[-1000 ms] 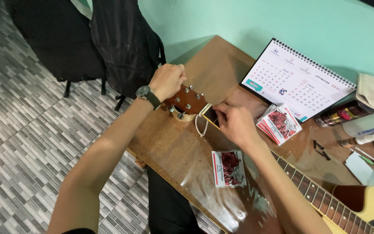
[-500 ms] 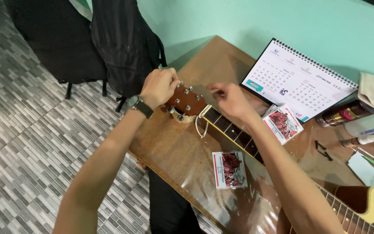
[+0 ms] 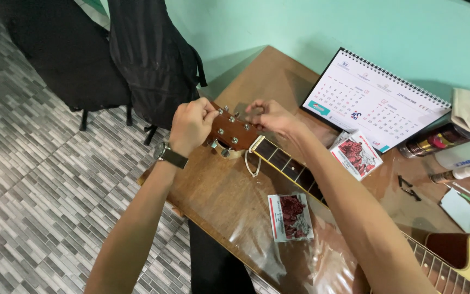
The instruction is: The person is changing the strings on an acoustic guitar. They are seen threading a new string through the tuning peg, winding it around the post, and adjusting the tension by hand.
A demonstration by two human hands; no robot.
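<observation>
The brown surface (image 3: 235, 196) fills the middle of the view, and an acoustic guitar (image 3: 295, 169) lies across it from its pale body at 4 o'clock up to the headstock (image 3: 232, 132) near the centre. The guitar looks stiff and fairly light for its bulk, with a glossy finish that could slide on the surface; the neck is the sound place to steady it, while the small tuning pegs want only fingertip pressure.

A desk calendar (image 3: 373, 98) stands at 2 o'clock against the green wall, and a black bag (image 3: 153, 60) hangs at 11 o'clock. Two red-and-white packets lie by the neck, one (image 3: 291, 216) at 6 o'clock of it and one (image 3: 357, 154) towards 3 o'clock.

The left hand (image 3: 191, 126) is clenched over the outer edge of the headstock, fingers on the pegs there. The right hand (image 3: 270, 117) has its fingertips pinched together just beside the headstock's far edge; whether it holds a string I cannot tell.

Half a second ago the right hand hovered higher, clear of the headstock; it has since come down beside it, and the left wrist has dropped lower.
</observation>
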